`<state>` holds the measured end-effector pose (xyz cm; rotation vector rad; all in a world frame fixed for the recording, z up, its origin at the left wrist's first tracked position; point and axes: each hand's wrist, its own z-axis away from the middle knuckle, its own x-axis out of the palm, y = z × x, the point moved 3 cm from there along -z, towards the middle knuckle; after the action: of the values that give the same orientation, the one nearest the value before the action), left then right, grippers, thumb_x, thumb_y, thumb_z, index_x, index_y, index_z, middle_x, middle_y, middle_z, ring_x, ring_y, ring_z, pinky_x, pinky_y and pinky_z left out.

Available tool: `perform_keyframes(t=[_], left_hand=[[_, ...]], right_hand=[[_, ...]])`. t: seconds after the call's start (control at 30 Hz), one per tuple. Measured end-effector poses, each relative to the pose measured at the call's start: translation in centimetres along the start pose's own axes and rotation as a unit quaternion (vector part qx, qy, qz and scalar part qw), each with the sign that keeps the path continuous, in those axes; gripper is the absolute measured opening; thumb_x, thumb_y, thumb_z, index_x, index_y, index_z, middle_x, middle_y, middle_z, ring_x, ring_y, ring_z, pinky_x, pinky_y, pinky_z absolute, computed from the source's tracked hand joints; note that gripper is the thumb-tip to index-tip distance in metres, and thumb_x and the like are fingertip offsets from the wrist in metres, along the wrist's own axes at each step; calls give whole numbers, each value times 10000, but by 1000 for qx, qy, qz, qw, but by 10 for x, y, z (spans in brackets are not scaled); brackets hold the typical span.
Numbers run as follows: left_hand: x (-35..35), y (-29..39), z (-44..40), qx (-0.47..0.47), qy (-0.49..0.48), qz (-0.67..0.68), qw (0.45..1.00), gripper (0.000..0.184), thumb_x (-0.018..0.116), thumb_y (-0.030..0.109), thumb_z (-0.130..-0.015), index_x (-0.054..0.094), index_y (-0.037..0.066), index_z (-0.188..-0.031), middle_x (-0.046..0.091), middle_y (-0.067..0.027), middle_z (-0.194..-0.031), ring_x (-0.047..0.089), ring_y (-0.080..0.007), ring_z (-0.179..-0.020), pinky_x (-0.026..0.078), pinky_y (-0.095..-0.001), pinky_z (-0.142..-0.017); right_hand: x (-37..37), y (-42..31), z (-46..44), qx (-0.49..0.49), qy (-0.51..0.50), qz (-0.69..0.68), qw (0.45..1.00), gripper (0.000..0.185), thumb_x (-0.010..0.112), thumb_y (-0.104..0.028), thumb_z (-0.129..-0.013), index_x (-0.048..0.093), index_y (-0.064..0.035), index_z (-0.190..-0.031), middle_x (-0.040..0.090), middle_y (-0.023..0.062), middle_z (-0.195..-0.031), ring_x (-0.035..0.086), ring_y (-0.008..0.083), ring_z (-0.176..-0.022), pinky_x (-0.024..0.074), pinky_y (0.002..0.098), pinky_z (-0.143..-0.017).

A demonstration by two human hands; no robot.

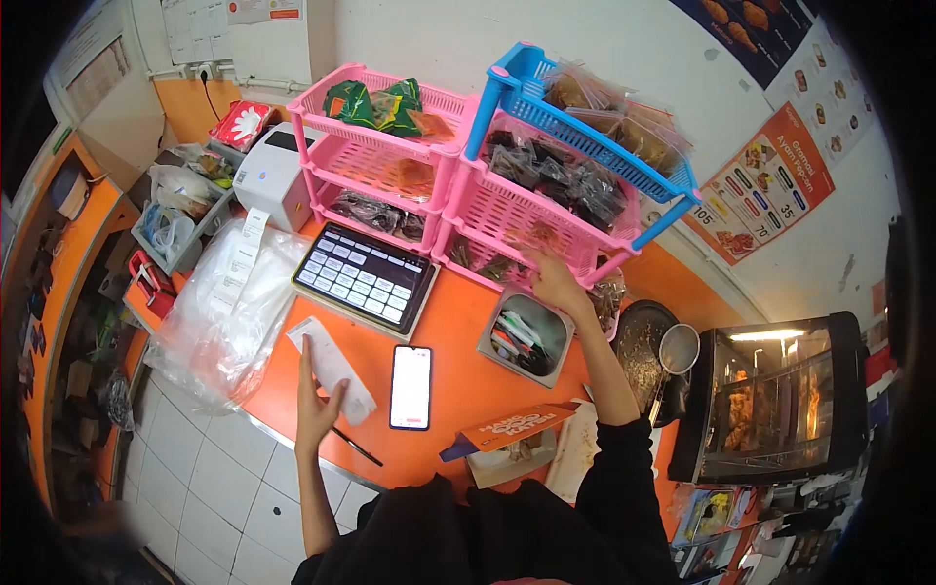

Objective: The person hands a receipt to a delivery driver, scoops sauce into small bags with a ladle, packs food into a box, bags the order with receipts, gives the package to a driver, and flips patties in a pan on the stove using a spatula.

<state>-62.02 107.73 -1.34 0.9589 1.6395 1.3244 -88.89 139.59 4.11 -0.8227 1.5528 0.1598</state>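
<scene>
While the person's left hand point(317, 405) pinches a long white paper slip point(338, 375) between thumb and fingers over the near left of the orange tabletop point(453, 336), the right hand point(553, 281) reaches far right, its fingertips at the low part of the pink slatted plastic rack point(497, 216). Whether those fingers grip one of the small clear packets point(495, 266) cannot be told. A fingertip pinch on one packet's edge, drawn out level towards the near side, would probably work best; the slip is better kept flat and readable.

The basket's rim and the slanting blue plastic post point(661, 226) on the right could snag a wrist or thin film. Just nearer, the square metal container point(559, 336) of pens lies close beside the forearm, so some lift helps. Open room lies between it and the white-screened smartphone point(411, 388).
</scene>
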Motion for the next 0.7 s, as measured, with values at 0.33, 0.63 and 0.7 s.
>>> perform_keyframes(t=[0.33,0.63,0.7], left_hand=[[-22,-127,-25,-5,-123,-472,873,1003,783,422,-454,354,180,-1328,319,-150,-1359,364,-340,-1114,305,-451,-893],[11,-130,-24,42,-61,-497,865,755,706,500,-601,414,323,-1274,65,-187,-1432,219,-448,-1224,271,-592,-878],[7,-118,-7,19,-25,-500,865,709,694,448,-650,404,307,-1281,103,-180,-1423,241,-434,-1219,295,-587,-870]], right_hand=[[-31,-100,38,-137,-286,-239,918,321,483,-50,-826,492,-31,-1146,550,77,-980,558,156,-743,452,268,-644],[-61,-197,190,-214,-630,-458,590,432,519,-219,-854,435,22,-1202,575,108,-993,561,143,-708,447,264,-622],[-52,-213,206,-237,-640,-471,559,454,516,-245,-854,428,26,-1207,567,115,-1010,560,150,-726,445,270,-633]])
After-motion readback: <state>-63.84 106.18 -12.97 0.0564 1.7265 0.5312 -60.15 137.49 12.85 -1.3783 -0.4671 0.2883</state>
